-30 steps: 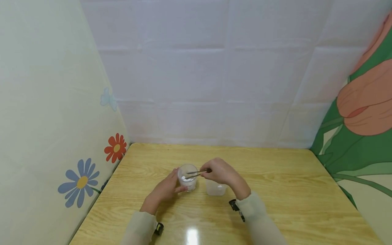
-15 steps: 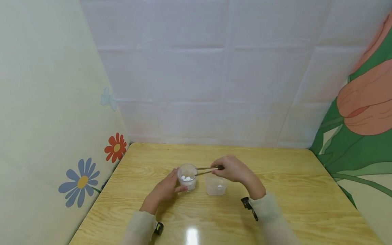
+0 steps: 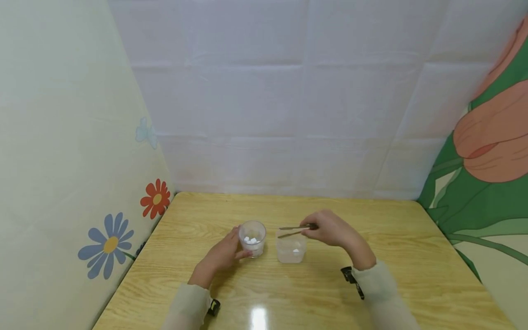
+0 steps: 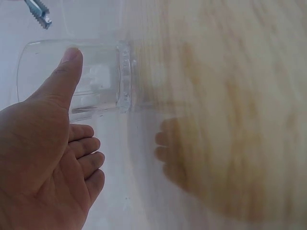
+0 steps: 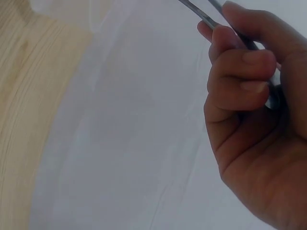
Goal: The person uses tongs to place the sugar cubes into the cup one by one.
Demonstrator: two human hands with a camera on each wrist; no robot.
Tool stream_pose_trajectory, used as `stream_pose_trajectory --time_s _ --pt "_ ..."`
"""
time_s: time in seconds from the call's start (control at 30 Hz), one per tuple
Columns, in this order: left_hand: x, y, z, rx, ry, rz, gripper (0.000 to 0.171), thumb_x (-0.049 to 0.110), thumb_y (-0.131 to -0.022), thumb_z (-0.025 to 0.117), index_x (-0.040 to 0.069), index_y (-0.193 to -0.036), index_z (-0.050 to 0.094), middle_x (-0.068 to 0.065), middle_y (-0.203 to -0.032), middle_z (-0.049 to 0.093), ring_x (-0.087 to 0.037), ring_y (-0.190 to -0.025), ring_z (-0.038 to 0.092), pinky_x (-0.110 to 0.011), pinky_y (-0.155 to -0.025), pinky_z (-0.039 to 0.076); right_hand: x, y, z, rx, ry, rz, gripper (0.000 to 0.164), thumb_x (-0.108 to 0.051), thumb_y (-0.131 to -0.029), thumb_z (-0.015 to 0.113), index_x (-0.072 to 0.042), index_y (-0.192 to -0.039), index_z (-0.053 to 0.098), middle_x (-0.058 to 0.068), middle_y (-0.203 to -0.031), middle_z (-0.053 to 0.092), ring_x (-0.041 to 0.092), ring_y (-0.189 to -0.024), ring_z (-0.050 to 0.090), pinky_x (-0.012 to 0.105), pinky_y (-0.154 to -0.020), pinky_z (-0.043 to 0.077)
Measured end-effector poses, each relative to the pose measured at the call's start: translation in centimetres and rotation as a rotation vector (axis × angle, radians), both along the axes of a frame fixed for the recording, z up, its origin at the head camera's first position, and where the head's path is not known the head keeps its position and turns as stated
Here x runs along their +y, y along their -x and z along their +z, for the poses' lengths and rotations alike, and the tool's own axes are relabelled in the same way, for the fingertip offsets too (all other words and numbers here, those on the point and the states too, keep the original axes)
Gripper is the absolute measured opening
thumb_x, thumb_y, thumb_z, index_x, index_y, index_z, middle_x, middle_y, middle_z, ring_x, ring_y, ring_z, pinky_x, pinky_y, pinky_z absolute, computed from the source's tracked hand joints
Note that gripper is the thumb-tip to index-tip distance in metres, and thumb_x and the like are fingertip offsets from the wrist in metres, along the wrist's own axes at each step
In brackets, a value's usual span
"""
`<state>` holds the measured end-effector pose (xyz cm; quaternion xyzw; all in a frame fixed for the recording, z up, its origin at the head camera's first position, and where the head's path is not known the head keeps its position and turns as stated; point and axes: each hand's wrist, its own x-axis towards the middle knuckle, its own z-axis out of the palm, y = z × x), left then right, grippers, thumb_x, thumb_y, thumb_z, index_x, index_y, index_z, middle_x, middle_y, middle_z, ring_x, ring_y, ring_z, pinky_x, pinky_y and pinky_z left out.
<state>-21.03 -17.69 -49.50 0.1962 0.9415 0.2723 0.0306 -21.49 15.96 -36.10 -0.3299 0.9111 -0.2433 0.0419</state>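
Note:
My left hand (image 3: 224,253) holds a clear cup (image 3: 257,249) from its left side, thumb across the near wall. Several small white cubes (image 3: 250,240) lie inside the cup. In the left wrist view the thumb lies along the cup's wall (image 4: 103,79), and the other fingers are bent beside it. My right hand (image 3: 330,228) grips metal tongs (image 3: 294,233) near their closed end. Their tips are spread with nothing between them, over a translucent plastic tub (image 3: 288,257). One white cube (image 3: 296,251) is in that tub. The serrated tong tip (image 4: 42,17) shows in the left wrist view.
The cup and tub stand side by side on a wood-grain table (image 3: 387,256). A white cloth backdrop (image 3: 288,137) rises behind the table. Flower-printed panels flank it on the left (image 3: 62,160) and right (image 3: 495,206).
My right hand has drawn the tongs out of the cup and moved right, bringing the tips over the tub. My left hand and the cup have stayed in place.

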Motion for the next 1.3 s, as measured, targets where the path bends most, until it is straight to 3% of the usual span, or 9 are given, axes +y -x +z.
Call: stream_pose_trajectory --time_s 0.73,1.3 --pt "0.1 0.1 0.2 -0.016 -0.010 0.001 0.090 0.053 -0.094 0.065 0.002 -0.159 0.028 -0.016 -0.164 0.030 -0.038 -0.152 0.024 -0.055 -0.121 0.028 1.9 0.0 -0.4 -0.061 -0.081 -0.008 0.013 -0.010 -0.093 0.073 -0.002 -0.101 0.078 -0.002 -0.086 0.074 0.000 -0.069 0.061 0.020 -0.060 0.052" --pt "0.0 -0.1 0.2 -0.012 -0.019 -0.006 0.091 0.053 -0.094 0.065 0.003 -0.159 0.028 -0.016 -0.164 0.030 -0.038 -0.152 0.023 -0.055 -0.121 0.027 0.6 -0.1 -0.3 -0.070 -0.239 -0.001 0.009 -0.014 -0.093 0.073 -0.012 -0.087 0.078 -0.009 -0.075 0.067 0.005 -0.060 0.052 0.025 -0.057 0.047"
